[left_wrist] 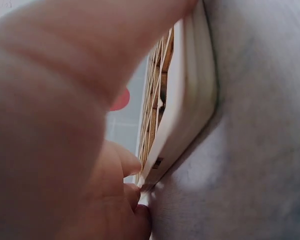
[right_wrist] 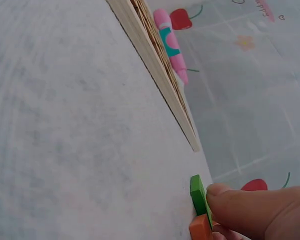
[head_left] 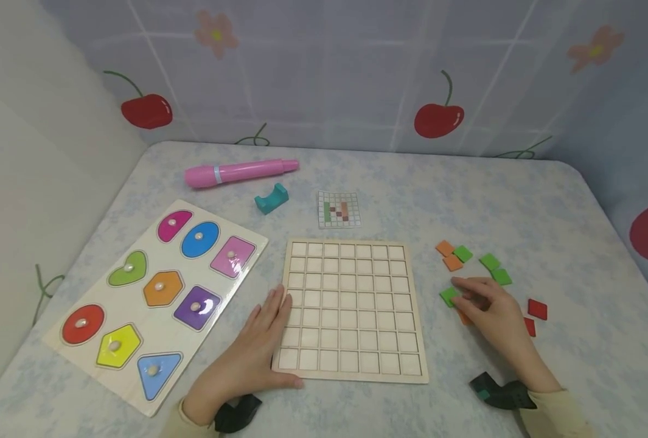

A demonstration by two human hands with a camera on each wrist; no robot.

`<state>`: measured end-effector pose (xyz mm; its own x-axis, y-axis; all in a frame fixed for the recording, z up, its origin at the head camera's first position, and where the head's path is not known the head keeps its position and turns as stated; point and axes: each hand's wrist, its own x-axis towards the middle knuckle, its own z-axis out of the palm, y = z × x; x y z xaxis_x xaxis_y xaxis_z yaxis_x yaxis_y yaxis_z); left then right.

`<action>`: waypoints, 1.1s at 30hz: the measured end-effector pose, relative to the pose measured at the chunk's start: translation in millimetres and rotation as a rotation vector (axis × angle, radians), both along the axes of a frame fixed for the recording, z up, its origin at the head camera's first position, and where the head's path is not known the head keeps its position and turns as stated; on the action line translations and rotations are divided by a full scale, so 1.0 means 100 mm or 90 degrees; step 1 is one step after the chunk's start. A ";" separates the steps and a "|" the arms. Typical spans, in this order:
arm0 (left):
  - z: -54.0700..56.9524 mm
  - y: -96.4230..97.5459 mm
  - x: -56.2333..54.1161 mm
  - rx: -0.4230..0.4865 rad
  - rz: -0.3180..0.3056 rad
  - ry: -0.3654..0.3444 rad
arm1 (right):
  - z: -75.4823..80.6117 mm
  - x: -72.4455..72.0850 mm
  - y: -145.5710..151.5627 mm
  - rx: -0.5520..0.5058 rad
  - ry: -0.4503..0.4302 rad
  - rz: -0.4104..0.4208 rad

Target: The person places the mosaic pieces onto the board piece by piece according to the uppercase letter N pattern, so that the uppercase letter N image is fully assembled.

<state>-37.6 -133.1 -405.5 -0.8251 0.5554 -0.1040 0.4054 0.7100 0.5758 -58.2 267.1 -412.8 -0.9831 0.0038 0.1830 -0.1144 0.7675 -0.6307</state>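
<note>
A wooden grid board (head_left: 348,378) with square cells lies in front of me. My left hand (head_left: 252,347) rests along its left edge, fingers extended and thumb by the near left corner. In the left wrist view the hand lies close against the board's side (left_wrist: 190,95). To the right of the board, my right hand (head_left: 493,310) is over a green square tile (head_left: 448,297), its thumb tip right at the tile's top. An orange tile (right_wrist: 201,227) sits beside that green one, partly hidden under the hand in the head view. Thumb and index fingertip stand apart.
More orange (head_left: 452,263), green (head_left: 490,262) and red tiles (head_left: 537,309) lie around the right hand. Behind the board is a small pattern card (head_left: 339,210). A shape puzzle (head_left: 137,328), a pink pen-like wand (head_left: 247,171) and a teal curved block (head_left: 272,199) lie to the left.
</note>
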 end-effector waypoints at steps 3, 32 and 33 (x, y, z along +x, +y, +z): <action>0.00 -0.03 -0.01 -0.009 -0.005 0.002 | -0.03 -0.02 -0.03 0.011 0.019 0.009; -0.02 -0.02 -0.03 -0.002 -0.001 -0.007 | -0.07 -0.04 0.00 0.012 0.045 0.065; -0.02 -0.02 -0.03 0.000 -0.001 -0.009 | -0.07 -0.05 0.00 0.012 0.050 0.069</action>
